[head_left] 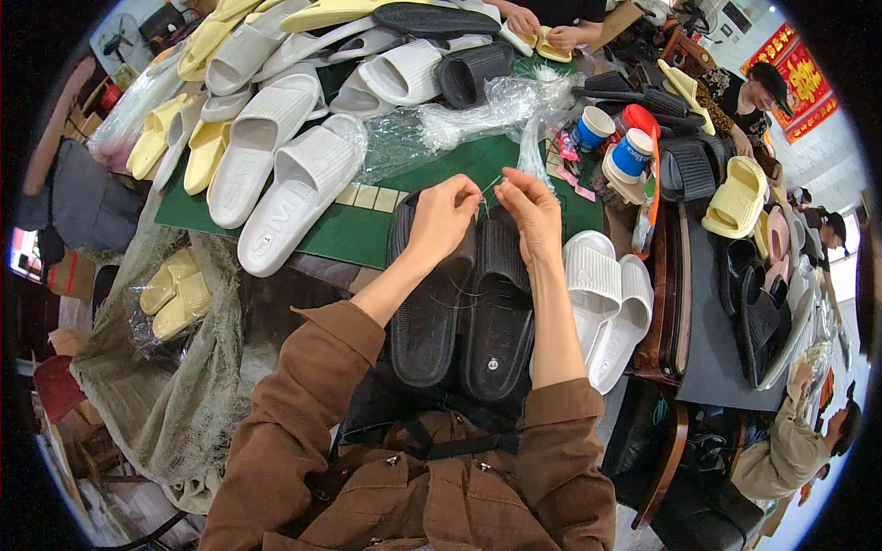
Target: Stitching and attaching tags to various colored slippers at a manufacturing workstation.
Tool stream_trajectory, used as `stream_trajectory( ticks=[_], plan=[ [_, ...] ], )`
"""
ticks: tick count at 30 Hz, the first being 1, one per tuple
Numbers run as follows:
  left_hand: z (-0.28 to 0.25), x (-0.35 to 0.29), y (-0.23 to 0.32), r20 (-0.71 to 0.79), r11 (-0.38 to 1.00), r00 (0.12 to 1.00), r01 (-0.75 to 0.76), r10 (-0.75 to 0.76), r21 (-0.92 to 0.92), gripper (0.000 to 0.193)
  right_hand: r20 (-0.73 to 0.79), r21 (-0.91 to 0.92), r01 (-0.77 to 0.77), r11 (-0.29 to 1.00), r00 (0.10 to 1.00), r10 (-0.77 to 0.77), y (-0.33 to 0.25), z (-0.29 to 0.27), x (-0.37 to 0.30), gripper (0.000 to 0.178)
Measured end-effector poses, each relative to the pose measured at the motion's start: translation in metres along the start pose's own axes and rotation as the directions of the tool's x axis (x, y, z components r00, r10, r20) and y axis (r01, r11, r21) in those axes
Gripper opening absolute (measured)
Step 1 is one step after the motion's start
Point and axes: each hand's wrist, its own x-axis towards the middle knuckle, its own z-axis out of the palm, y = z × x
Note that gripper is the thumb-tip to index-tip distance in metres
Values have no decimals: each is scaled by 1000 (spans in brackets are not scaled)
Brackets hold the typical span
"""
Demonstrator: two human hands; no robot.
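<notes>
A pair of black slide sandals, the left slide (423,326) and the right slide (496,344), lies side by side in front of me, toes pointing away. Over their straps, my left hand (445,219) and my right hand (533,216) face each other, fingertips pinched. A thin clear plastic strand (492,185) runs between the two pinches. Fine strands (457,294) also loop down over the slides' inner edges. Where the strands are fastened is too fine to tell. Beyond my right hand lies a bunch of clear plastic strands (531,151).
Grey slides (303,197) and yellow slides are heaped at left on the green mat (331,241). White slides (593,294) lie beside my right forearm. Blue-and-white cups (631,154) stand at right. Yellow slides in clear wrap (179,294) rest on a mesh sack (156,395). Other people work opposite and right.
</notes>
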Motion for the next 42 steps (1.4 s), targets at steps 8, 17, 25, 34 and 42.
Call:
stream_trajectory(
  ticks=[8, 17, 25, 34, 42],
  plan=[
    [0, 0, -1, 15, 1000, 1000, -27, 27, 3, 7, 65, -91, -5, 996, 998, 11, 0, 0, 1, 16],
    [1, 0, -4, -14, 1000, 1000, 5, -5, 23, 10, 124, -499, 218, 838, 976, -180, 7, 8, -4, 13],
    [2, 0, -3, 17, 999, 1000, -19, 19, -32, 10, 46, -321, 143, 936, 990, -136, 4, 0, 0, 13],
    [5, -1, -5, -32, 998, 999, -31, 30, -57, 12, 114, -372, 58, 926, 993, -17, -1, 5, -5, 16],
    [3, 0, -7, -28, 999, 999, -36, 37, 35, 14, 134, -391, 117, 913, 988, -70, 5, 7, -5, 13]
  ],
)
